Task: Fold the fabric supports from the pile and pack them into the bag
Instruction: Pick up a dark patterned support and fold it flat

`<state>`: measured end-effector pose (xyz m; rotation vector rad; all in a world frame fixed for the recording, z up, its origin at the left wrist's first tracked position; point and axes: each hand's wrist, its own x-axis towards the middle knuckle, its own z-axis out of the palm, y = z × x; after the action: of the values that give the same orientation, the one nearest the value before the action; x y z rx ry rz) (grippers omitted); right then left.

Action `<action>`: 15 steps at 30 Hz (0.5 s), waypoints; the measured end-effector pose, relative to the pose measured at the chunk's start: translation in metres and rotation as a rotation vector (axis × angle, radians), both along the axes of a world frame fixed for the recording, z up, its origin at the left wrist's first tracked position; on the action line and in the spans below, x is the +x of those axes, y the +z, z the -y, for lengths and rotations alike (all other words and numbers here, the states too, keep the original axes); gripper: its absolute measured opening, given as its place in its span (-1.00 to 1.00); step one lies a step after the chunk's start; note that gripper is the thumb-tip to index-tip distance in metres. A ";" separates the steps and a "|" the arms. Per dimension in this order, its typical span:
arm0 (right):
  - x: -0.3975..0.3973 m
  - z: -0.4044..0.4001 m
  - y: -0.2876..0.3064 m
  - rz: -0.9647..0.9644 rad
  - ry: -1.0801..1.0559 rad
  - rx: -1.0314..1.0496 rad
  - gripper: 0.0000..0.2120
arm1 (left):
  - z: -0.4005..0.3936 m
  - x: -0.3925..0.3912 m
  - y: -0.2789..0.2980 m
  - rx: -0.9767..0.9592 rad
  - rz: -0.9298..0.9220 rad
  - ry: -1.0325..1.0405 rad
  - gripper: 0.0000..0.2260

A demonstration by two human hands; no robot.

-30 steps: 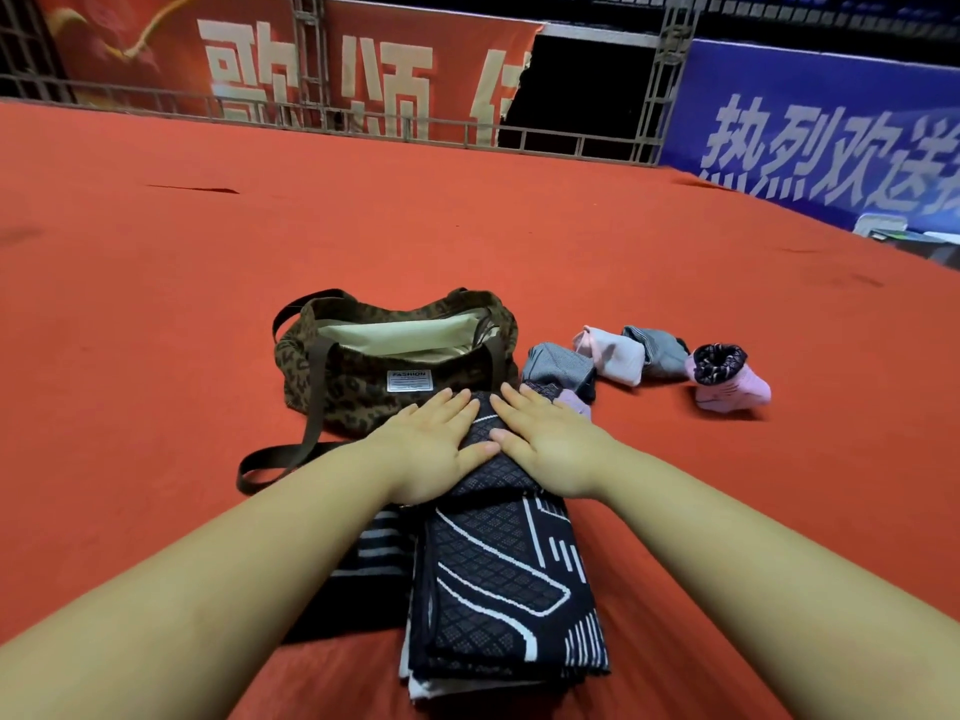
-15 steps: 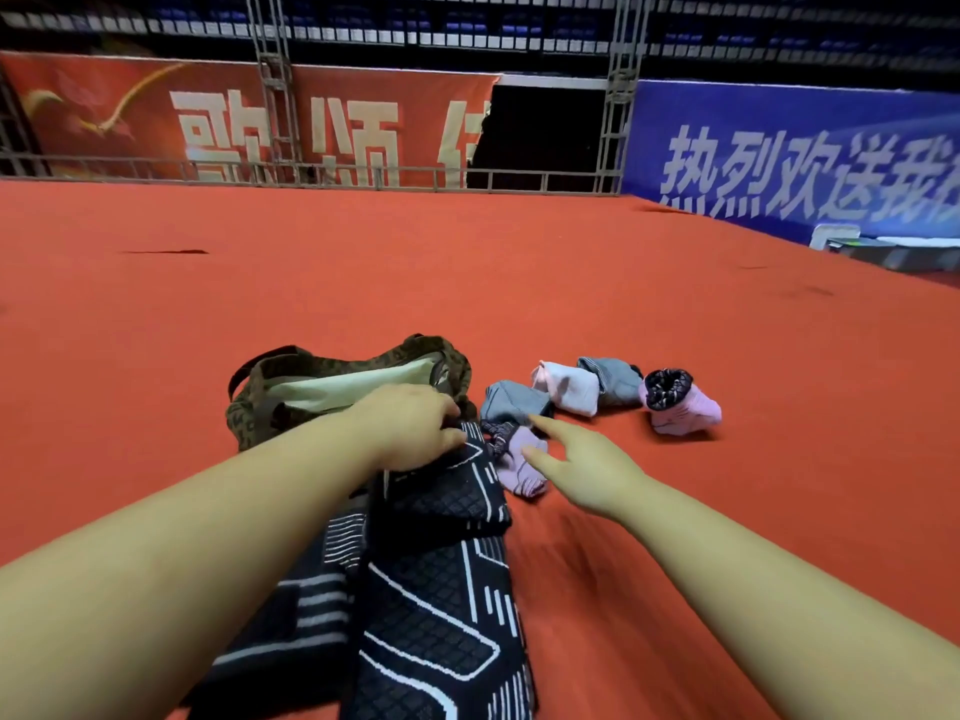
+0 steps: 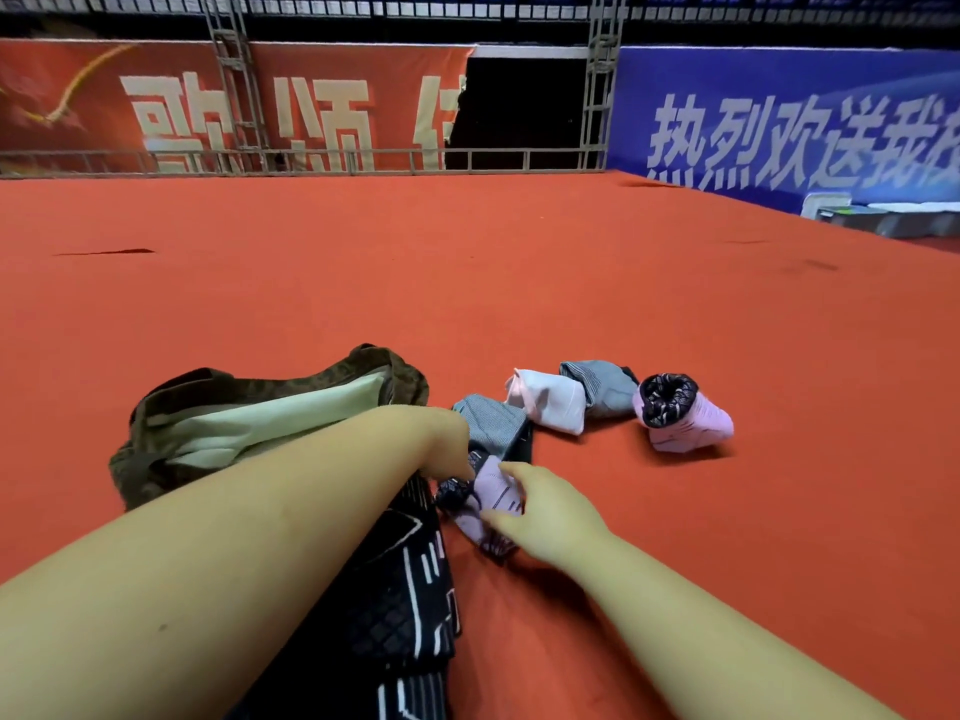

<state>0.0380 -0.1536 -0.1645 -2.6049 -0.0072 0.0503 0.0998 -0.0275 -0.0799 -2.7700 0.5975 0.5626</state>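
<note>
A brown patterned bag point(image 3: 150, 423) stands open on the red carpet and shows its pale lining. My left hand point(image 3: 441, 439) reaches across the bag's right end with fingers curled down on the top edge of a black patterned fabric point(image 3: 400, 589), which runs back under my forearm. My right hand point(image 3: 545, 511) grips a small pink fabric support point(image 3: 493, 485) with a dark end, thumb below and fingers above. A folded grey support point(image 3: 488, 423) lies just behind it.
Three more folded supports lie in a row to the right: a white-pink one point(image 3: 545, 402), a grey one point(image 3: 602, 387) and a pink one with a black cuff point(image 3: 685, 423). Banners and a metal railing point(image 3: 311, 158) line the far carpet edge.
My right hand has left the black fabric, moved right and closed on the pink support. My left hand has gathered the black fabric's far end and shifted right. The view has tilted up.
</note>
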 end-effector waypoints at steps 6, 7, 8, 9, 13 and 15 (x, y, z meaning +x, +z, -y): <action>0.011 -0.008 -0.020 0.071 -0.060 0.017 -0.52 | 0.014 0.016 -0.010 0.103 -0.135 0.041 -0.66; 0.011 -0.008 -0.022 0.085 -0.081 0.023 -0.58 | 0.016 0.013 -0.011 0.110 -0.138 0.027 -0.64; 0.010 -0.009 -0.022 0.096 -0.102 0.031 -0.65 | 0.017 0.011 -0.012 0.111 -0.132 0.025 -0.63; 0.009 -0.009 -0.022 0.105 -0.120 0.039 -0.72 | 0.018 0.011 -0.014 0.112 -0.123 0.012 -0.64; 0.002 -0.010 -0.011 0.134 -0.176 0.117 -0.89 | 0.017 0.005 -0.010 0.073 -0.084 -0.005 -0.71; -0.004 -0.008 -0.003 0.139 -0.198 0.168 -0.93 | 0.014 0.004 -0.007 0.027 -0.053 -0.002 -0.79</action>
<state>0.0345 -0.1452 -0.1672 -2.4232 0.1890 -0.1942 0.1035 -0.0414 -0.0866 -2.7366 0.5991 0.6406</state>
